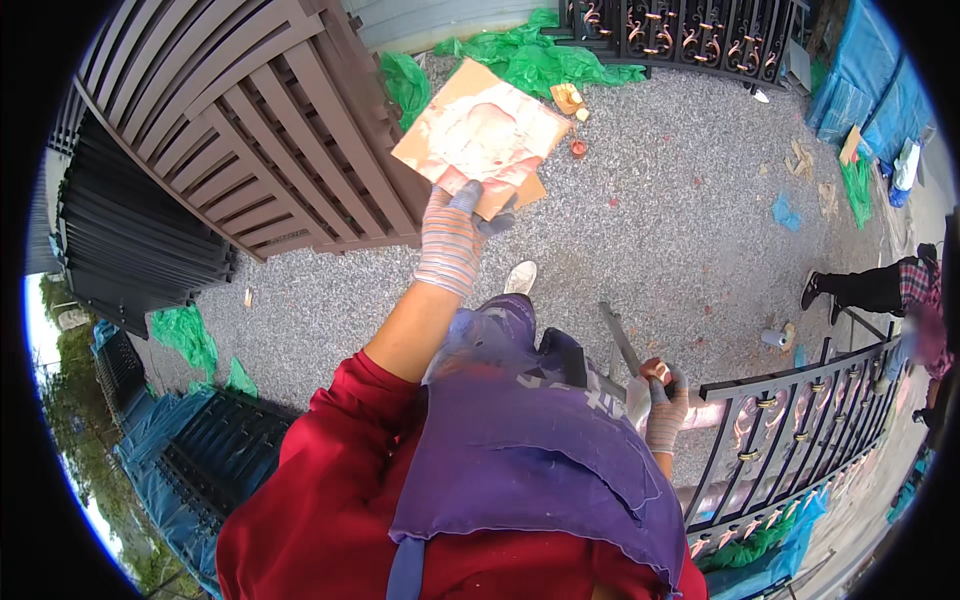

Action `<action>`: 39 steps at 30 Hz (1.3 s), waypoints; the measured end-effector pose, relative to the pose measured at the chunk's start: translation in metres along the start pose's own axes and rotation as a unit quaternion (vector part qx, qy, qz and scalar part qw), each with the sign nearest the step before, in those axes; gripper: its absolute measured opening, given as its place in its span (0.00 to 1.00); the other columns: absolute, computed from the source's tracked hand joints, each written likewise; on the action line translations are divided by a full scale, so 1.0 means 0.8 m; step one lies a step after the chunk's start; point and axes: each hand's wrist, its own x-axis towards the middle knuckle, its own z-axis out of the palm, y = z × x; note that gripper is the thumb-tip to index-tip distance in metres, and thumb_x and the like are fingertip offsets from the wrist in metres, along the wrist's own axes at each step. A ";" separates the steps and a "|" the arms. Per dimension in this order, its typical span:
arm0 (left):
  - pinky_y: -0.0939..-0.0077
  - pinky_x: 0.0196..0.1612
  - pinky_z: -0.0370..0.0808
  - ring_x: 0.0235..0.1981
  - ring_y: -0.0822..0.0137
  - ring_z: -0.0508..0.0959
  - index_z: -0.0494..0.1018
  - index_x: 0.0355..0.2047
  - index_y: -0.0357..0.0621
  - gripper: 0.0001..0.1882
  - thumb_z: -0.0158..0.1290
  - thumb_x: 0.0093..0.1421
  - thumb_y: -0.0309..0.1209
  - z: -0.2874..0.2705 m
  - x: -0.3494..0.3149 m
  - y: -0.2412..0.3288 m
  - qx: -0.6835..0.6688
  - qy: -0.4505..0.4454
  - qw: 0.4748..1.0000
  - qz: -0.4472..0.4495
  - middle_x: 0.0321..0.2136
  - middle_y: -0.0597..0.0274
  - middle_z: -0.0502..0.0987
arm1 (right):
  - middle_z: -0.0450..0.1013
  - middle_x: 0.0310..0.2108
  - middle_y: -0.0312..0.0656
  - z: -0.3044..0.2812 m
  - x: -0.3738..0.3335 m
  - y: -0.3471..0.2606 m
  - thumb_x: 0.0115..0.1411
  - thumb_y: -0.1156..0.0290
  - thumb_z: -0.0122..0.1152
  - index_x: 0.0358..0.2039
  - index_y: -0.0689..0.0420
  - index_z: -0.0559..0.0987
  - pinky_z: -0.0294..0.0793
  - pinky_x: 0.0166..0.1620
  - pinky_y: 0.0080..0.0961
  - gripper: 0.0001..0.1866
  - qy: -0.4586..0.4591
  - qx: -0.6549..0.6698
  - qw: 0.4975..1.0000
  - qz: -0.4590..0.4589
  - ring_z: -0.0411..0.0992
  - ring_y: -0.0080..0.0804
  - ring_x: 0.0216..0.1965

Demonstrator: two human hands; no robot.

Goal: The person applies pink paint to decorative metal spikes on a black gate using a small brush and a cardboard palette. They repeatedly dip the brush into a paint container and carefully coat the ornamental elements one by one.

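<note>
My left hand (pixel 458 222), in a grey-and-striped work glove, is closed on the near edge of a tan board (pixel 437 122). Pinkish-white paste (pixel 488 135) is spread thickly over the board's top. Low on the right, my right hand (pixel 666 405), gloved the same way, curls round a small tool with a reddish-brown end (pixel 655 370) smeared with white. A flat grey strip (pixel 620 335) reaches forward from beside that hand; whether it belongs to the tool I cannot tell. The black metal railing (pixel 790 385) stands just right of this hand.
Brown slatted panels (pixel 330 120) lean at the left. Green sheeting (pixel 530 60) and ornate black railings (pixel 690 35) lie ahead. A reddish lump (pixel 578 148) and paper scraps (pixel 800 160) dot the gravel (pixel 660 200). Another person (pixel 900 285) is at the right, near a can (pixel 774 338).
</note>
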 end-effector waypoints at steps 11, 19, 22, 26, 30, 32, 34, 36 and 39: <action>0.78 0.32 0.74 0.30 0.75 0.74 0.71 0.48 0.39 0.14 0.53 0.62 0.27 0.339 0.068 -0.180 0.220 -0.266 0.926 -0.155 0.33 0.62 0.79 | 0.73 0.44 0.33 -0.059 0.061 -0.025 0.54 0.83 0.64 0.47 0.55 0.76 0.68 0.52 0.21 0.19 0.211 0.120 0.958 0.152 0.68 0.25 0.47; 0.75 0.41 0.74 0.35 0.73 0.76 0.72 0.48 0.38 0.14 0.54 0.62 0.27 0.470 0.106 -0.280 0.228 -0.223 0.919 -0.232 0.35 0.62 0.79 | 0.72 0.45 0.35 -0.151 0.224 -0.067 0.56 0.80 0.64 0.48 0.56 0.75 0.66 0.54 0.21 0.18 0.210 0.144 0.957 0.137 0.68 0.26 0.47; 0.75 0.41 0.73 0.35 0.73 0.76 0.71 0.48 0.38 0.15 0.53 0.62 0.28 0.529 0.123 -0.287 0.296 -0.221 0.897 -0.244 0.36 0.61 0.79 | 0.72 0.46 0.37 -0.183 0.280 -0.135 0.58 0.76 0.62 0.51 0.59 0.73 0.65 0.56 0.25 0.19 0.196 -0.018 0.976 0.094 0.67 0.27 0.47; 0.73 0.41 0.74 0.34 0.72 0.76 0.71 0.47 0.38 0.14 0.53 0.62 0.28 0.603 0.154 -0.357 0.285 -0.292 0.895 -0.180 0.36 0.60 0.79 | 0.72 0.48 0.40 -0.226 0.340 -0.153 0.60 0.72 0.61 0.53 0.59 0.73 0.64 0.56 0.26 0.20 0.228 -0.069 0.963 0.129 0.67 0.30 0.49; 0.70 0.35 0.75 0.29 0.72 0.74 0.71 0.45 0.40 0.12 0.50 0.62 0.27 0.700 0.165 -0.405 0.238 -0.326 0.888 -0.223 0.30 0.63 0.76 | 0.72 0.48 0.39 -0.268 0.368 -0.108 0.58 0.72 0.63 0.53 0.55 0.73 0.66 0.54 0.28 0.21 0.183 0.034 0.973 0.135 0.68 0.31 0.49; 0.70 0.32 0.73 0.26 0.72 0.71 0.70 0.41 0.40 0.09 0.50 0.60 0.26 0.761 0.175 -0.361 0.181 -0.295 0.849 -0.400 0.26 0.63 0.74 | 0.72 0.48 0.39 -0.259 0.397 -0.155 0.59 0.74 0.63 0.53 0.55 0.73 0.67 0.53 0.28 0.21 0.221 -0.007 0.946 0.236 0.68 0.30 0.49; 0.70 0.31 0.72 0.26 0.72 0.70 0.69 0.38 0.39 0.07 0.51 0.59 0.26 0.788 0.184 -0.404 0.215 -0.330 0.861 -0.321 0.24 0.61 0.72 | 0.72 0.49 0.40 -0.265 0.427 -0.172 0.59 0.75 0.62 0.53 0.56 0.73 0.67 0.53 0.28 0.21 0.225 -0.003 0.941 0.252 0.68 0.30 0.48; 0.69 0.30 0.71 0.25 0.73 0.69 0.68 0.35 0.39 0.06 0.51 0.59 0.26 0.815 0.195 -0.433 0.234 -0.324 0.867 -0.297 0.22 0.61 0.71 | 0.72 0.49 0.40 -0.278 0.441 -0.152 0.59 0.75 0.62 0.53 0.56 0.73 0.67 0.54 0.27 0.20 0.222 0.029 0.947 0.231 0.68 0.30 0.48; 0.70 0.29 0.71 0.25 0.74 0.69 0.69 0.34 0.39 0.04 0.51 0.59 0.26 0.840 0.216 -0.452 0.261 -0.323 0.860 -0.297 0.22 0.63 0.71 | 0.72 0.49 0.40 -0.294 0.450 -0.139 0.59 0.76 0.62 0.53 0.57 0.73 0.67 0.54 0.27 0.20 0.219 0.085 0.952 0.197 0.68 0.30 0.49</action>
